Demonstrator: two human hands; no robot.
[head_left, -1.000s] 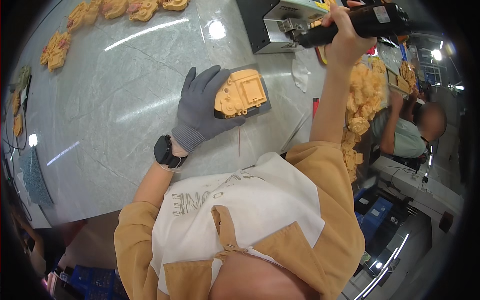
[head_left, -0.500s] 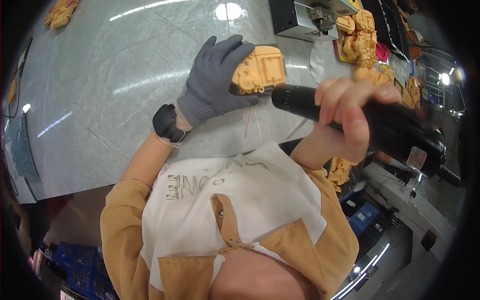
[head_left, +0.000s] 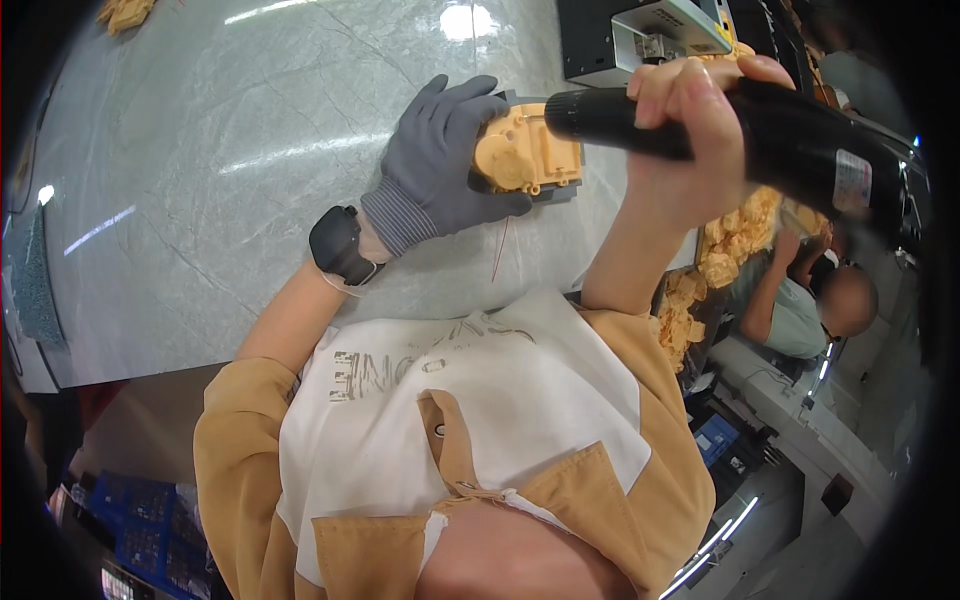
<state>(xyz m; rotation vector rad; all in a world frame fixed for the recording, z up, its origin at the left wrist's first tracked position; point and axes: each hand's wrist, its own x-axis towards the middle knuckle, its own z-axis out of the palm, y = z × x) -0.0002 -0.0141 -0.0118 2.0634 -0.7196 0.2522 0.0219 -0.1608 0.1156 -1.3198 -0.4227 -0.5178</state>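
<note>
My left hand (head_left: 435,160), in a grey knit glove, is closed around the left side of an orange-yellow moulded plastic housing (head_left: 556,160). Its thumb lies along the near edge and its fingers along the far edge. Beneath the housing, parts of a dark grey block (head_left: 560,193) show. My bare right hand (head_left: 700,110) grips a black tube-shaped power tool (head_left: 610,118) by its barrel. The tool's narrow end points left, over the housing's far right part and hiding some of it. Whether the two touch, I cannot tell. A thin red wire (head_left: 499,250) lies beside my left thumb.
A black and silver boxy machine (head_left: 640,30) stands at the far right of the grey table (head_left: 200,200). Several orange-yellow parts (head_left: 735,235) are heaped to the right, near another person (head_left: 795,310). More such parts (head_left: 125,14) lie at the far left corner.
The tool has risen away from me, from the housing's near right corner to over its far right part. The housing and my left hand have shifted slightly right. Another person now shows at the right.
</note>
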